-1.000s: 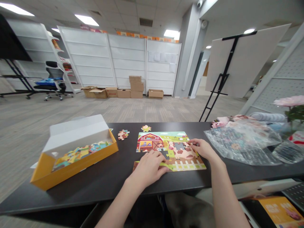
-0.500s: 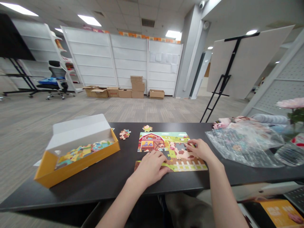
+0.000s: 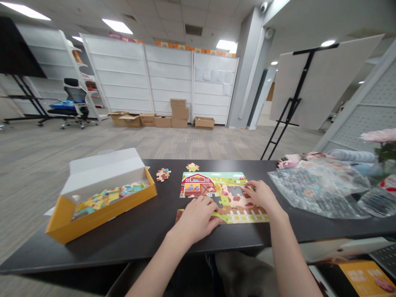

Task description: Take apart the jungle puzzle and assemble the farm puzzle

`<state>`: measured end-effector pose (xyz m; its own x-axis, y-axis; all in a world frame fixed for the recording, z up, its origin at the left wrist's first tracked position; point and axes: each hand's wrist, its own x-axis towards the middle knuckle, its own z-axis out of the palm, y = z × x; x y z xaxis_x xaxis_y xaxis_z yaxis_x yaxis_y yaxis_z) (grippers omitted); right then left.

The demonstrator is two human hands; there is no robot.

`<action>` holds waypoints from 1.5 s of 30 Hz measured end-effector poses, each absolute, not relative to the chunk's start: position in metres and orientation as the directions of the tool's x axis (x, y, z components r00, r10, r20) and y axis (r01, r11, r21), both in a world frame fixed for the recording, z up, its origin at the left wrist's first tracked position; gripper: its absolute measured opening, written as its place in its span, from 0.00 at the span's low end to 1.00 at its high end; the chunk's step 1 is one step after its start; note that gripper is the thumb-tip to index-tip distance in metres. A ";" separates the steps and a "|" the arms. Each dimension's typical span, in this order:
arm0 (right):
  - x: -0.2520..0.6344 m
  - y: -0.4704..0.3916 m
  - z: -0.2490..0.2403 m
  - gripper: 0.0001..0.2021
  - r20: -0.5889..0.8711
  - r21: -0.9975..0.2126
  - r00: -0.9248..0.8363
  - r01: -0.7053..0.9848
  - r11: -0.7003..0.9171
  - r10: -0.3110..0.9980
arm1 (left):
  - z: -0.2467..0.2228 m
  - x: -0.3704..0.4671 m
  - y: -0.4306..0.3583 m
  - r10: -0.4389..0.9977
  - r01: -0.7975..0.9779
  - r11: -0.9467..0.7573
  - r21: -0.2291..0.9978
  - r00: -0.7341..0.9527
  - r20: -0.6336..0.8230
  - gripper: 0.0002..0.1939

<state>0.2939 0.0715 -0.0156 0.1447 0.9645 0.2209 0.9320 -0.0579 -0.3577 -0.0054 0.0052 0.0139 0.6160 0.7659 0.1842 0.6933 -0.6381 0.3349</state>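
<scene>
A farm jigsaw puzzle [image 3: 235, 216] with a red barn, a cow and a white fence lies on the dark table, with gaps in its middle. My left hand [image 3: 198, 216] rests palm down over its lower left part, fingers stretched out and thumb apart, hiding some of the picture. At the puzzle's right side my right hand [image 3: 260, 193] has its fingertips closed on a brown-patched puzzle piece [image 3: 246, 191] beside the gap above the cow's back; the fingers partly cover it. Two loose spots of pieces lie beyond: a brown-and-pink piece [image 3: 162, 175] and a yellow-green piece [image 3: 192, 167].
An open yellow box [image 3: 102, 222] holding several puzzle pieces stands on the left of the table [image 3: 136, 243]. Crinkled clear plastic [image 3: 315, 194] and a pink flower [image 3: 382, 135] are on the right. Below the table's right edge sits an orange package [image 3: 366, 276].
My right hand has shifted very slightly left and up at the gap above the cow. My left hand stays in nearly the same place.
</scene>
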 end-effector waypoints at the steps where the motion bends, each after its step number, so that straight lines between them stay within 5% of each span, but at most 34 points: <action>1: 0.294 0.071 -0.015 0.17 0.222 -0.350 0.142 0.935 -0.057 0.965 | 0.014 -0.005 0.005 0.766 0.693 -0.638 0.335 0.617 0.183 0.14; 33: 0.297 0.070 -0.012 0.13 0.223 -0.443 0.147 0.896 -0.034 0.964 | 0.019 -0.004 0.004 0.765 0.703 -0.638 0.315 0.625 0.155 0.13; 45: 0.290 0.065 -0.007 0.11 0.122 -0.575 0.180 0.814 -0.079 0.976 | 0.015 0.000 0.001 0.748 0.701 -0.662 0.264 0.640 0.177 0.17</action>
<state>0.2898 0.0648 -0.0073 0.1803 0.9760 0.1218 0.8144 -0.0787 -0.5749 -0.0005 0.0014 0.0152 0.6399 0.7478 0.1771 0.7010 -0.6625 0.2640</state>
